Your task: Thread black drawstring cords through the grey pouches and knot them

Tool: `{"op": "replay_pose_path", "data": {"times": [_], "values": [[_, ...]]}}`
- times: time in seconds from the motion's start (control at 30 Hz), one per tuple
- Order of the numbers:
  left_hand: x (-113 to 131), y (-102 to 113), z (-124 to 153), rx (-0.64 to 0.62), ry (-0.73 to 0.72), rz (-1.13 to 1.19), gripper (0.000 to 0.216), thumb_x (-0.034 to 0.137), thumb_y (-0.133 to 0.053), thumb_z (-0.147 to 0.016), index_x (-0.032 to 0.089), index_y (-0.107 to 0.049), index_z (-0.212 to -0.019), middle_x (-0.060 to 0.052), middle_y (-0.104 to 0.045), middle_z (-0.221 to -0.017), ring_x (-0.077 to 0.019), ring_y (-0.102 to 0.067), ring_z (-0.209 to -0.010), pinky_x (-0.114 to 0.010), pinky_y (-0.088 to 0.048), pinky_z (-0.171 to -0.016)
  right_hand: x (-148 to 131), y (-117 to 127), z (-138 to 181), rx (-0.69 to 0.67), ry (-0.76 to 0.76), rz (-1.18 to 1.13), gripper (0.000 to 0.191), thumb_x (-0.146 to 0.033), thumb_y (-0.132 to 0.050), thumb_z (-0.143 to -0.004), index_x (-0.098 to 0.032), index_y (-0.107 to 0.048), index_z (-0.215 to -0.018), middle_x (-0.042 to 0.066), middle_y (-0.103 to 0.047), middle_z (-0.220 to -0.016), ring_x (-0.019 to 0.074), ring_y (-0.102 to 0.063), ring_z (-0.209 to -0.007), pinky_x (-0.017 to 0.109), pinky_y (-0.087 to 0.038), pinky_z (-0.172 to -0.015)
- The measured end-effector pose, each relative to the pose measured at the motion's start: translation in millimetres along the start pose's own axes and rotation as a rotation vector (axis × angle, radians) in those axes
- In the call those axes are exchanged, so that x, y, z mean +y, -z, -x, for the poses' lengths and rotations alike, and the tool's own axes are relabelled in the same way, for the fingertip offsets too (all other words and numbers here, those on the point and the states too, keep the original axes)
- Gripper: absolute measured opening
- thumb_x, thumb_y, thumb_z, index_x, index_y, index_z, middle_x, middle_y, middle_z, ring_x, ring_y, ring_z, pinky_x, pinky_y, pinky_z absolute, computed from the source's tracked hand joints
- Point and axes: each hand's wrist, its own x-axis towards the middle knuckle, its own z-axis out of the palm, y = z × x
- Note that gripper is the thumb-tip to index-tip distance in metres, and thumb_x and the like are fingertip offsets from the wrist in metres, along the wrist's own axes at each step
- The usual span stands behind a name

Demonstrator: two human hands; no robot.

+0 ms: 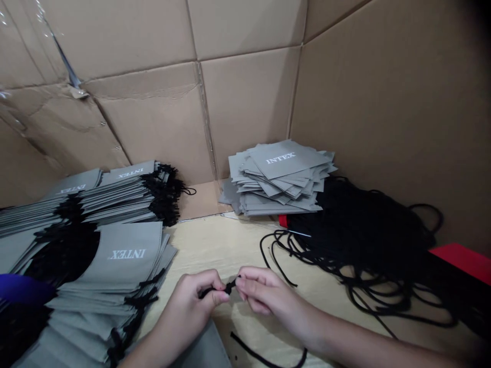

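Observation:
Both of my hands meet low in the middle of the view, pinching a black cord [229, 288] that has a small knot between them. Thumb and forefinger of my left hand [195, 295] are closed on one side of the knot. My right hand [264, 291] pinches the cord's other side with closed fingers. Under my left forearm lies a grey fabric pouch [209, 347], partly hidden. Below my right hand a loose length of black cord [264, 359] curves over the table; whether it joins the held piece I cannot tell.
Stacks of grey INTEX pouches with black cords [130, 260] fill the left side. A loose pile of grey INTEX pouches [284, 174] stands at the back. A big bundle of black cords [368, 230] with red pieces [464, 260] lies right. Cardboard walls [245, 97] enclose the table [207, 240].

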Motion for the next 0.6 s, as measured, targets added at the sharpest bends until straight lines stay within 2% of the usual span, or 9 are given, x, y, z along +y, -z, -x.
{"op": "replay_pose_path", "data": {"times": [0.1, 0.3, 0.37, 0.47, 0.6], "values": [[4, 2, 0, -0.005, -0.005, 0.069, 0.018, 0.026, -0.056, -0.073, 0.016, -0.05, -0.059, 0.003, -0.046, -0.057, -0.0112, -0.041, -0.057, -0.02, -0.031, -0.054, 0, -3, 1, 0.024, -0.009, -0.157, 0.033, -0.043, -0.053, -0.081, -0.016, -0.05, -0.062, -0.01, -0.028, -0.041, 0.0058, -0.018, -0.04, 0.023, -0.012, -0.042], [-3, 2, -1, -0.119, 0.071, 0.347, 0.026, 0.036, -0.06, -0.071, 0.017, -0.047, -0.058, 0.006, -0.04, -0.05, -0.0088, -0.037, -0.047, -0.02, -0.03, -0.047, -4, 1, 7, 0.017, -0.026, -0.109, 0.034, -0.043, -0.061, -0.075, -0.011, -0.065, -0.067, -0.01, -0.027, -0.039, 0.0055, -0.018, -0.039, 0.025, -0.008, -0.042], [-6, 1, -2, -0.149, 0.09, 0.416, 0.032, 0.042, -0.063, -0.069, 0.017, -0.046, -0.058, 0.006, -0.041, -0.049, -0.0082, -0.037, -0.044, -0.02, -0.029, -0.045, -4, -3, 8, 0.07, -0.046, -0.16, 0.031, -0.039, -0.061, -0.074, -0.011, -0.066, -0.064, -0.01, -0.027, -0.037, 0.005, -0.017, -0.038, 0.025, -0.01, -0.043], [-9, 0, -3, -0.158, 0.108, 0.44, 0.037, 0.047, -0.064, -0.068, 0.017, -0.046, -0.059, 0.007, -0.04, -0.048, -0.0076, -0.037, -0.042, -0.019, -0.027, -0.042, -2, -11, 8, 0.226, -0.111, -0.38, 0.022, -0.029, -0.06, -0.071, -0.013, -0.062, -0.056, -0.01, -0.026, -0.033, 0.0045, -0.016, -0.038, 0.024, -0.015, -0.045], [-6, -1, -3, -0.158, 0.102, 0.407, 0.037, 0.047, -0.064, -0.069, 0.017, -0.046, -0.058, 0.007, -0.039, -0.049, -0.0072, -0.036, -0.043, -0.019, -0.027, -0.042, 1, -18, 6, 0.327, -0.205, -0.639, 0.016, -0.025, -0.058, -0.063, -0.014, -0.056, -0.051, -0.011, -0.024, -0.032, 0.0041, -0.014, -0.036, 0.023, -0.012, -0.042]]}}
